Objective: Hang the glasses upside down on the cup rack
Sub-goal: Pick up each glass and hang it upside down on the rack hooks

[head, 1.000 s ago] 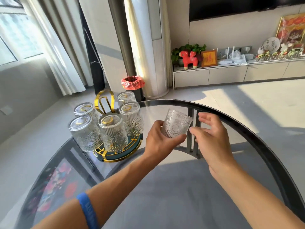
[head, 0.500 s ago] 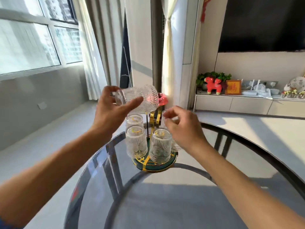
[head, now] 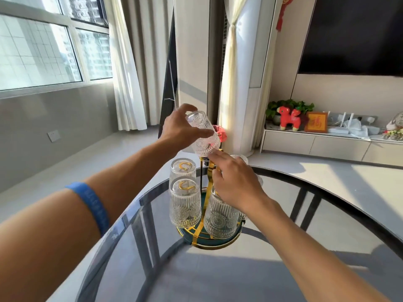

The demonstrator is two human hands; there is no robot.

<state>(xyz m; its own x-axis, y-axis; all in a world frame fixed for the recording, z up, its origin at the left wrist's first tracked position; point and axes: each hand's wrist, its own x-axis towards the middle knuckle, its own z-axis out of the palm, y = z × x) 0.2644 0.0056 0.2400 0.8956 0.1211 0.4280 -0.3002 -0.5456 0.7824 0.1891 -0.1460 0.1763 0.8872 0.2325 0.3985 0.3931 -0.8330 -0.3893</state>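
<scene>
A gold wire cup rack [head: 209, 177] with a dark green round base stands on the glass table. Several ribbed clear glasses [head: 185, 205] hang on it upside down. My left hand [head: 181, 129] holds one more ribbed glass [head: 204, 134], tilted mouth-down, just above the rack's top. My right hand [head: 235, 182] rests on the rack's gold handle, fingers curled at it, and hides the glasses behind it.
The round dark glass table [head: 327, 205] has a curved rim to the right. Behind the rack stand a white column [head: 242, 73] and a red-lined bin [head: 221, 134]. A low cabinet [head: 316, 142] with ornaments runs along the right wall.
My left hand has turned the glass from lying sideways to nearly mouth-down and brought it over the rack's top. My right hand has dropped onto the rack's handle. The camera has moved closer.
</scene>
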